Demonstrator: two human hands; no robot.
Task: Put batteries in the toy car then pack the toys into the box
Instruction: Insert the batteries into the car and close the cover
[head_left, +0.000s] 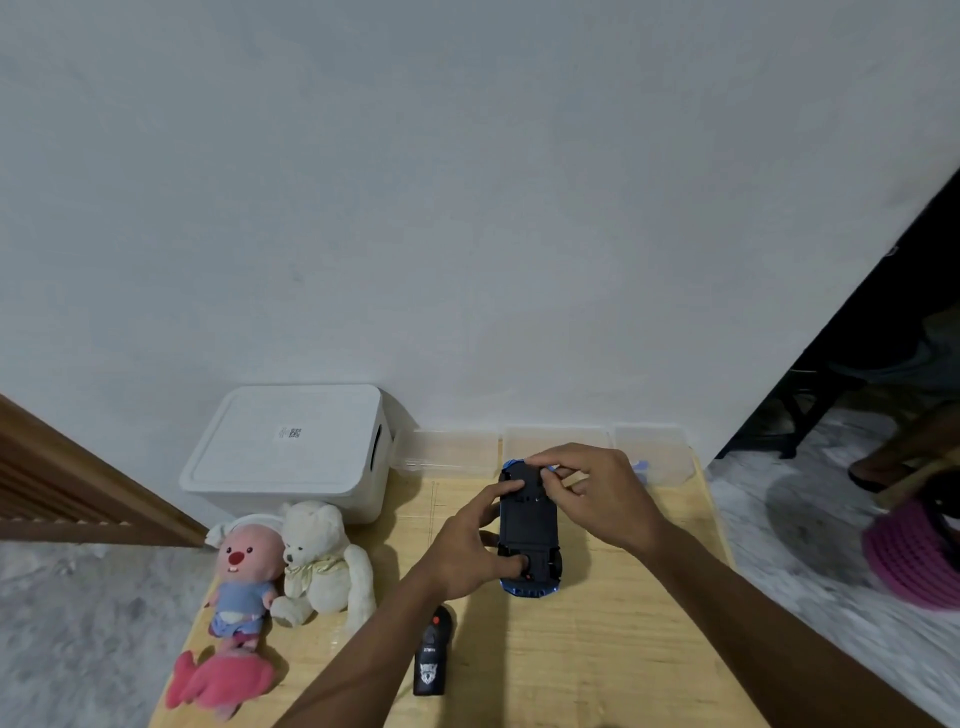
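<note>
A blue toy car (529, 525) lies upside down on the wooden table (597, 649), its black underside facing up. My left hand (470, 540) grips the car from the left, thumb on the near end and fingers on the far part. My right hand (587, 493) holds the car's far end with curled fingers; I cannot tell whether it pinches something small. A white lidded box (291, 452) stands shut at the back left. A white teddy bear (319, 561), a pink plush in blue clothes (241, 577) and a pink plush (221, 680) lie at the left.
A black remote control (431, 660) lies near the front of the table. Three clear plastic containers (556, 441) line the wall behind the car. Another person's foot (883, 467) and a purple basket (914, 556) are on the floor at the right.
</note>
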